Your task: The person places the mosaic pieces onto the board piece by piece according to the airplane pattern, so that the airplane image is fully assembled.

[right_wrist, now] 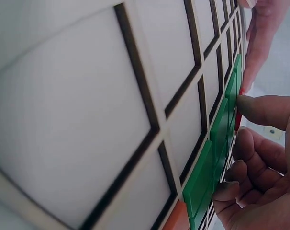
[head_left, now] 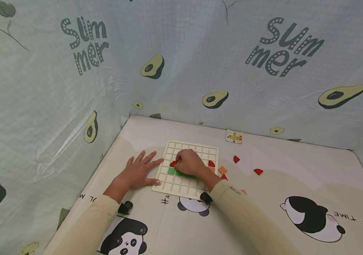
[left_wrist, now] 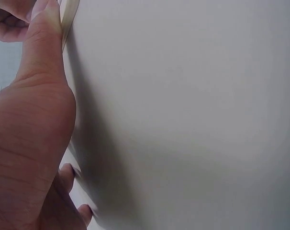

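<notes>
A wooden grid board [head_left: 175,187] lies on the patterned surface. Spread beside its left edge is my left hand [head_left: 138,173], fingers straight; in the left wrist view its thumb [left_wrist: 42,52] touches the board's edge. My right hand [head_left: 190,163] is over the middle of the board, its thumb and forefinger pinching a red piece [right_wrist: 239,117] just beyond a row of green squares [right_wrist: 220,127]. Red also shows by the fingertips in the head view, left of the hand. At the row's right end sit an orange piece [right_wrist: 177,218] and a red quarter-circle [head_left: 211,163].
Right of the board lie loose pieces: an orange square [head_left: 222,170], a small orange piece [head_left: 244,192] and several red ones, such as a red quarter-circle [head_left: 258,171]. A small pattern card [head_left: 234,136] lies near the back wall. Fabric printed with avocados hangs behind and to the left.
</notes>
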Demonstrator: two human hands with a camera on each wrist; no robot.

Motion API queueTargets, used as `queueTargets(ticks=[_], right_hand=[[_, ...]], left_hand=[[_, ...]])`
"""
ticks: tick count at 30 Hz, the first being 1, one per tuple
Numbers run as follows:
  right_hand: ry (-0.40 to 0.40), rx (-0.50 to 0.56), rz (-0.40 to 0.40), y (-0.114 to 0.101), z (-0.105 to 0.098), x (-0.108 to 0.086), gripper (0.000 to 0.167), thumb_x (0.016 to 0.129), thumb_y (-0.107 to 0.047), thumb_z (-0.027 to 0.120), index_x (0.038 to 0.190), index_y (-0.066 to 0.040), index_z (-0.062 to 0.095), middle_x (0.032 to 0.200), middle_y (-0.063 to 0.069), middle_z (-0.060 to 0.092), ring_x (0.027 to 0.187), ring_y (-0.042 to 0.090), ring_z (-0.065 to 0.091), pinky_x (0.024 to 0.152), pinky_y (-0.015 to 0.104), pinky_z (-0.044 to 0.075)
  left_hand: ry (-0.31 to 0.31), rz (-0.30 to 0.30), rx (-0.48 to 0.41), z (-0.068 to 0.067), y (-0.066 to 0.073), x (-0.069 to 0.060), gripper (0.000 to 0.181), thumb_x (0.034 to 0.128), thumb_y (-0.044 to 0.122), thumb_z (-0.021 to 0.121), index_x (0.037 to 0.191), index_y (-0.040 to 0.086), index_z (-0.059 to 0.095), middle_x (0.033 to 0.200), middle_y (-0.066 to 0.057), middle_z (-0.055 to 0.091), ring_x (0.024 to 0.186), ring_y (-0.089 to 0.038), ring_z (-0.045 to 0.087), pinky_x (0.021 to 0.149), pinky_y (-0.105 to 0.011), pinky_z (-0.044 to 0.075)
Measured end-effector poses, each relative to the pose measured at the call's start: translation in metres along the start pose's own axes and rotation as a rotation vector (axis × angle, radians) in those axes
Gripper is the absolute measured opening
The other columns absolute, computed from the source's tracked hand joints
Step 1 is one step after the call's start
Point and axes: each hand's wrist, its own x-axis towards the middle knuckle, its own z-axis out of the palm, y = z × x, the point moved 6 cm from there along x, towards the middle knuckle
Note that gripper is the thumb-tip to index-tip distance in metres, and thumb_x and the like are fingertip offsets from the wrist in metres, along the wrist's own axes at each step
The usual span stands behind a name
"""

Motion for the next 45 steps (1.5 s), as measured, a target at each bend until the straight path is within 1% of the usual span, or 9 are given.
queueTargets(ticks=[8, 15, 18, 22, 24, 29, 33, 39, 45], right_hand=[[-0.015, 0.029, 0.008, -0.001, -0.001, -0.002, 0.016, 0.092, -0.017, 0.074, 0.101, -0.005, 0.078, 0.086, 0.004, 0.075, 0.076, 0.011, 0.061, 0.078, 0.031, 0.056], [-0.020, 0.078, 0.007, 0.006, -0.009, -0.010, 0.016, 0.094, -0.013, 0.071, 0.107, -0.006, 0.077, 0.078, 0.000, 0.066, 0.068, 0.011, 0.053, 0.068, 0.027, 0.047], [-0.014, 0.090, 0.005, 0.018, -0.021, -0.018, 0.017, 0.093, -0.009, 0.070, 0.108, -0.007, 0.077, 0.076, 0.000, 0.063, 0.066, 0.011, 0.051, 0.066, 0.026, 0.044], [-0.033, 0.116, 0.035, 0.042, -0.037, -0.034, 0.015, 0.093, -0.008, 0.070, 0.106, -0.010, 0.078, 0.076, -0.001, 0.061, 0.068, 0.012, 0.051, 0.064, 0.026, 0.043], [-0.056, 0.125, 0.058, 0.056, -0.045, -0.045, 0.013, 0.093, -0.008, 0.070, 0.104, -0.011, 0.078, 0.076, -0.001, 0.061, 0.071, 0.013, 0.052, 0.063, 0.026, 0.044], [-0.124, 0.113, 0.065, 0.091, -0.059, -0.073, 0.009, 0.090, -0.006, 0.073, 0.096, -0.012, 0.078, 0.078, 0.000, 0.061, 0.075, 0.014, 0.053, 0.063, 0.026, 0.045], [-0.171, 0.095, 0.062, 0.112, -0.065, -0.093, 0.012, 0.086, -0.003, 0.076, 0.095, -0.012, 0.078, 0.080, -0.001, 0.063, 0.078, 0.014, 0.054, 0.068, 0.025, 0.047], [-0.201, 0.092, 0.077, 0.128, -0.066, -0.108, 0.022, 0.084, -0.011, 0.085, 0.104, -0.014, 0.077, 0.081, -0.004, 0.061, 0.080, 0.013, 0.055, 0.069, 0.025, 0.048], [-0.175, 0.096, 0.059, 0.129, -0.065, -0.111, 0.018, 0.084, -0.012, 0.084, 0.101, -0.013, 0.076, 0.078, -0.005, 0.060, 0.078, 0.012, 0.055, 0.068, 0.025, 0.049]], left_hand=[[0.002, 0.000, -0.001, -0.001, -0.001, 0.001, 0.086, 0.0894, 0.063, 0.071, 0.161, 0.030, 0.039, 0.173, -0.013, 0.027, 0.159, -0.051, 0.021, 0.118, -0.078, 0.024], [-0.008, -0.005, -0.010, 0.000, -0.001, 0.002, 0.086, 0.0897, 0.063, 0.071, 0.161, 0.029, 0.039, 0.174, -0.012, 0.026, 0.159, -0.051, 0.019, 0.119, -0.078, 0.022], [-0.011, -0.005, -0.007, -0.001, 0.001, 0.002, 0.086, 0.0894, 0.063, 0.071, 0.162, 0.029, 0.039, 0.174, -0.013, 0.026, 0.159, -0.051, 0.019, 0.119, -0.078, 0.022], [-0.018, -0.009, -0.002, -0.002, 0.002, 0.002, 0.087, 0.0890, 0.063, 0.072, 0.162, 0.029, 0.038, 0.174, -0.013, 0.025, 0.159, -0.051, 0.018, 0.119, -0.078, 0.021], [-0.019, -0.011, 0.001, -0.002, 0.003, 0.002, 0.087, 0.0890, 0.062, 0.073, 0.162, 0.029, 0.038, 0.174, -0.013, 0.025, 0.159, -0.051, 0.018, 0.119, -0.078, 0.021], [-0.025, -0.011, 0.002, -0.002, 0.003, 0.001, 0.086, 0.0895, 0.061, 0.073, 0.162, 0.029, 0.038, 0.174, -0.013, 0.025, 0.159, -0.051, 0.018, 0.119, -0.078, 0.022], [-0.018, -0.010, 0.000, -0.003, 0.003, -0.001, 0.086, 0.0897, 0.061, 0.072, 0.162, 0.028, 0.039, 0.174, -0.014, 0.026, 0.159, -0.052, 0.019, 0.118, -0.079, 0.022], [-0.010, -0.013, 0.009, -0.004, 0.003, -0.001, 0.086, 0.0893, 0.061, 0.073, 0.161, 0.028, 0.039, 0.173, -0.014, 0.027, 0.158, -0.053, 0.020, 0.118, -0.079, 0.023], [-0.021, -0.012, 0.009, -0.002, 0.004, 0.001, 0.086, 0.0899, 0.060, 0.073, 0.162, 0.029, 0.037, 0.174, -0.013, 0.025, 0.159, -0.052, 0.018, 0.119, -0.079, 0.022]])
